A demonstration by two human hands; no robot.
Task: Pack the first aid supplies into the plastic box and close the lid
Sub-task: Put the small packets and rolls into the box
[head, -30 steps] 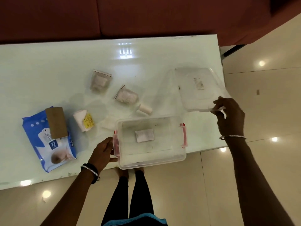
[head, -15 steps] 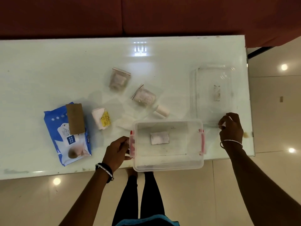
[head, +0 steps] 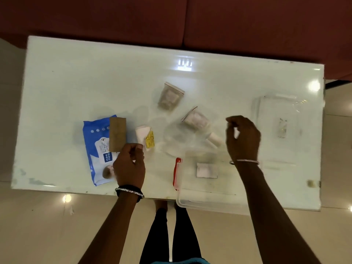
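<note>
Nearest me, the box [head: 205,180] sits open at the table's [head: 76,82] near edge, its front hanging a little past it, with one small white pad [head: 207,170] flat on its floor. It looks like thin, light, clear plastic, so I judge it would skid if bumped; I would steady it by the red latch [head: 177,173] side.

My left hand [head: 129,166] hovers loosely curled over the wipes pack [head: 99,149], fingers part open, holding nothing that I can make out. The pack looks soft and the bulkiest item; I would pinch it across its width. The brown card [head: 117,137] lies on top of it and would slide off, so it goes first, lifted by an edge.

My right hand [head: 242,138] hangs above the box's far rim, thumb and fingers loosely bent; whether it grips anything I cannot tell. Just beside it lies a small white roll [head: 215,139], light and liable to roll.

Between the hands is a white packet [head: 144,135] with a yellow label. Farther out, two zip bags [head: 187,109], limp and slick, best taken by the seal. The lid [head: 278,122] lies flat far right, stiff but thin.
</note>
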